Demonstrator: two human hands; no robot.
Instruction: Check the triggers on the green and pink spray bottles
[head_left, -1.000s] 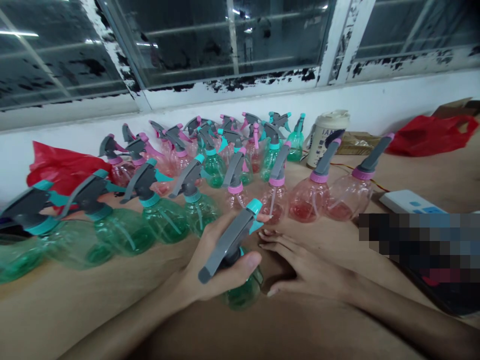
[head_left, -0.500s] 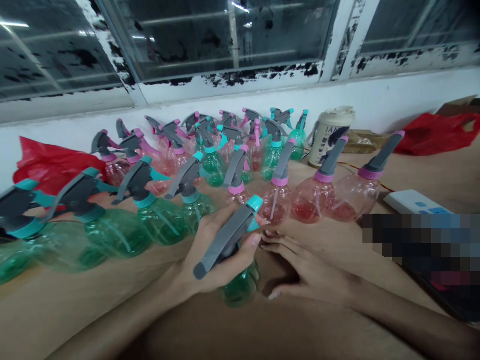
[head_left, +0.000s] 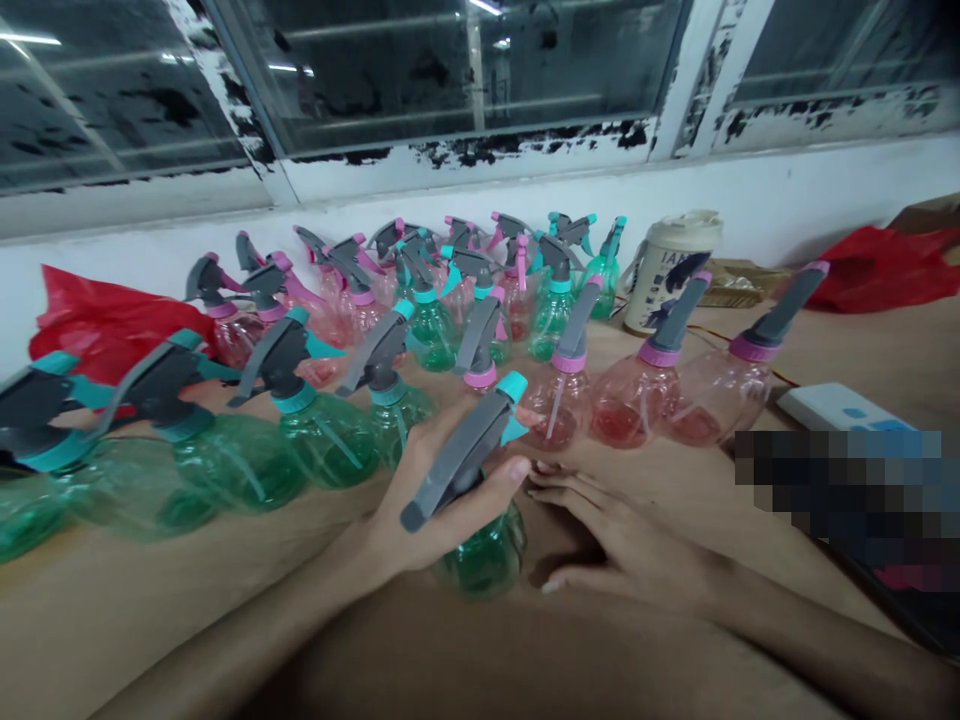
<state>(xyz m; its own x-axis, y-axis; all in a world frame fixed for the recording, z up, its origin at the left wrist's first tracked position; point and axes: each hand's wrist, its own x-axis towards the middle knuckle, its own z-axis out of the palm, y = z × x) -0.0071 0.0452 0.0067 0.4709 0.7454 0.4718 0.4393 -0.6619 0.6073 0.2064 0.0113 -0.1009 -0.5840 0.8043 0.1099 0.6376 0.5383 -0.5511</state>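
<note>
My left hand point(head_left: 431, 500) is wrapped round the neck of a green spray bottle point(head_left: 484, 550) with a grey trigger head and teal nozzle point(head_left: 465, 450); the bottle stands on the wooden table point(head_left: 150, 610). My right hand point(head_left: 615, 540) lies just to its right on the table, fingers stretched out toward the bottle, holding nothing. Behind them stand rows of finished spray bottles: green ones point(head_left: 322, 430) to the left, pink ones point(head_left: 622, 405) to the right.
A cream lidded cup point(head_left: 667, 270) stands at the back right by the white wall. Red plastic bags lie at far left point(head_left: 105, 320) and far right point(head_left: 877, 265). A white remote point(head_left: 840, 408) and a blurred-out dark item point(head_left: 847, 490) lie at right.
The left hand has shifted the green bottle slightly up and forward; the thumb now presses along the grey trigger. The right hand stays flat beside it.
</note>
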